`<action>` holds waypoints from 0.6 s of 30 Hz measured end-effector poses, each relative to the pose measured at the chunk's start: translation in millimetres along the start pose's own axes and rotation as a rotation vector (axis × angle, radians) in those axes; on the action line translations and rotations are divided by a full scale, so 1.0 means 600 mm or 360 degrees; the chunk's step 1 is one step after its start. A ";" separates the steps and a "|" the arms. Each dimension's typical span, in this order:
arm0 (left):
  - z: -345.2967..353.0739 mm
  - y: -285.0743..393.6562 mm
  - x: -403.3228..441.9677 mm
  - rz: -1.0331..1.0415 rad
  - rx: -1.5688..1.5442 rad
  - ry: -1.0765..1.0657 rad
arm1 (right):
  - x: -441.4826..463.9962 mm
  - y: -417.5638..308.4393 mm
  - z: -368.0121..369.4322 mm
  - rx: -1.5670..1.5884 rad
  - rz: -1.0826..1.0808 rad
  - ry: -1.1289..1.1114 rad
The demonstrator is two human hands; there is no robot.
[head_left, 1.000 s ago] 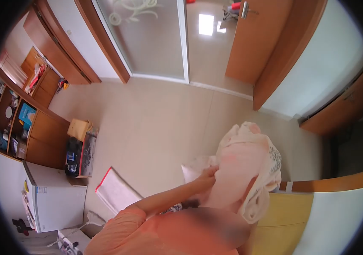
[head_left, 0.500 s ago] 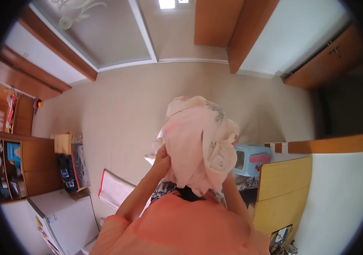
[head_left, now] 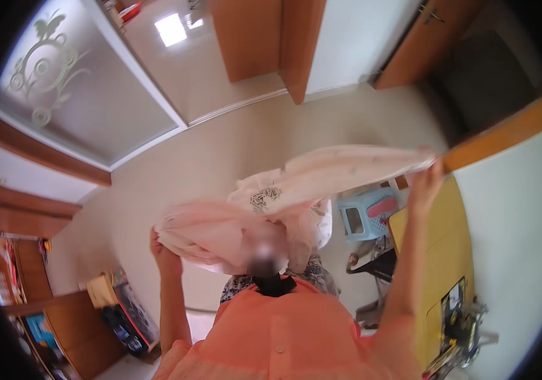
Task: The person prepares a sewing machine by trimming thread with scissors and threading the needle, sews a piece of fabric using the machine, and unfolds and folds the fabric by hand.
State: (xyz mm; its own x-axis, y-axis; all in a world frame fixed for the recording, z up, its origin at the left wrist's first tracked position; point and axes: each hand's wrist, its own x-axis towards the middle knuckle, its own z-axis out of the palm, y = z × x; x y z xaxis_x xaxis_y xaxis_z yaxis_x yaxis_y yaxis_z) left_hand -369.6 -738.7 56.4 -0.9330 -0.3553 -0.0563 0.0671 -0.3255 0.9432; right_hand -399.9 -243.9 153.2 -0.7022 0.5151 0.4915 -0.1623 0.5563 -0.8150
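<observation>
A large pale pink printed cloth (head_left: 341, 168) hangs spread in front of my body, with a dark grey pattern near its middle. My left hand (head_left: 158, 244) is closed on one edge of it, low at the left. Raised farther out at the right, my right hand (head_left: 432, 177) grips another end, and a strip of cloth stretches across from it. Between the hands the fabric sags in loose folds, partly smeared by motion. The exact kind of cloth cannot be made out.
A light blue plastic stool (head_left: 363, 212) stands on the floor to the right, beside a yellow wooden table (head_left: 436, 240). A frosted sliding door (head_left: 103, 95) is ahead on the left. At the lower left are a box (head_left: 135, 310) and wooden cabinets (head_left: 81, 316).
My hands have moved apart, the right one going out and up to the right. The bunched cloth has opened out between them. The view has turned to the right.
</observation>
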 end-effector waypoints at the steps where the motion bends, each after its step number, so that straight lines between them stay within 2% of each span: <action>1: -0.029 0.011 0.028 0.0006 0.0055 -0.0014 | 0.042 -0.009 -0.009 0.0129 0.0224 0.0181; 2: -0.059 0.020 0.057 0.0022 0.0099 -0.0025 | 0.082 -0.032 -0.011 -0.0037 -0.0227 0.0185; 6: -0.193 0.009 0.162 0.0086 0.0232 -0.0201 | 0.229 -0.102 -0.007 0.0110 0.0017 0.0340; 8: -0.189 0.029 0.184 0.0100 0.0496 -0.0169 | 0.278 -0.149 -0.014 -0.0335 -0.0186 0.0179; 10: -0.211 0.018 0.209 0.0152 0.0606 -0.0104 | 0.288 -0.217 -0.007 -0.1011 -0.0382 0.0187; 18: -0.279 -0.005 0.237 0.0124 0.0672 -0.0111 | 0.261 -0.334 0.025 -0.1227 -0.0403 -0.0023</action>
State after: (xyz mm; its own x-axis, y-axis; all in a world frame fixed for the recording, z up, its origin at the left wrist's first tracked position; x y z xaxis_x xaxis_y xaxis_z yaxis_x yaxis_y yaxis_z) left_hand -443.2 -934.8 -9.6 -0.9534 -0.3002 0.0289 0.0011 0.0922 0.9957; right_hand -487.5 -284.7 389.0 -0.7178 0.3077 0.6245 0.2022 0.9505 -0.2359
